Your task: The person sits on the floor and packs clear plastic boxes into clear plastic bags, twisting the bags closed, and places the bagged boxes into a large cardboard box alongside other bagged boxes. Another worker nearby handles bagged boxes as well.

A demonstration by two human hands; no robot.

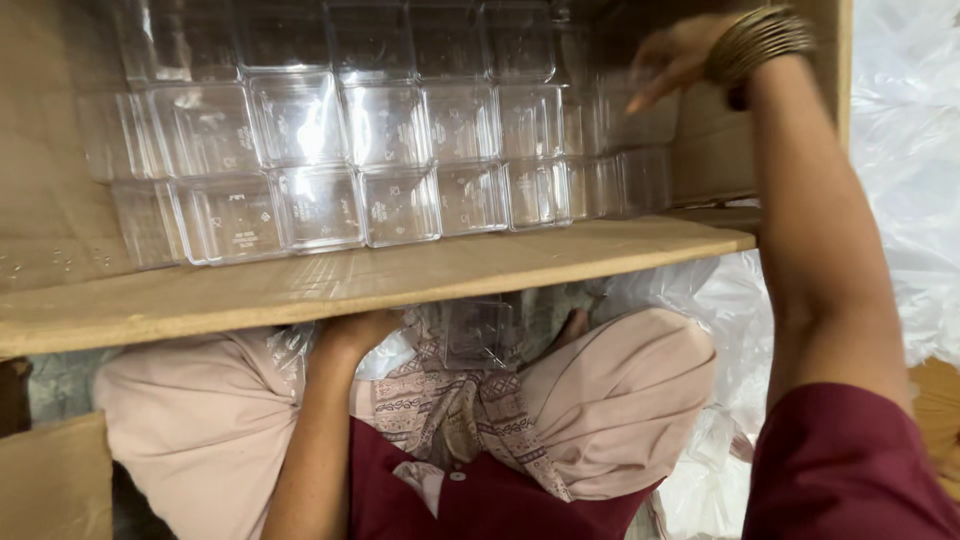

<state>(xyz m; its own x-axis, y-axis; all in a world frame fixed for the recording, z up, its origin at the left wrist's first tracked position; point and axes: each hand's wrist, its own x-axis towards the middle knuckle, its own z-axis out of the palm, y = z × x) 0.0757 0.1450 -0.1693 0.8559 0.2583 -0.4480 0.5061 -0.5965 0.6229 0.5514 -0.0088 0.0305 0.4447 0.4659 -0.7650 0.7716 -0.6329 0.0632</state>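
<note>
Person sits cross-legged with a big cardboard box (380, 275) tipped on its side across the lap, open face toward the camera, probably so rows can be reached from the front.

Right hand (672, 58) is up inside the box at its far right corner, fingers loosely spread and half curled. It touches or nearly touches the clear plastic containers (385, 125) at the right end of the rows; motion blur, cannot tell if it has hold of one. Bangles (760, 42) sit on that wrist.

The containers are stacked bottoms outward in a tight grid, three rows visible, running leftward from the right hand. Packed flush, likely so they brace each other and fill the box.

Left hand (355, 332) is below the box's lower flap, closed up against its underside, seemingly propping the box steady. Fingers hidden by the cardboard, so its grip is unclear.

One loose clear container (478, 332) lies in the lap just right of the left hand, below the flap, within easy reach. Crumpled clear plastic wrap (900, 150) is piled beyond the right arm.
</note>
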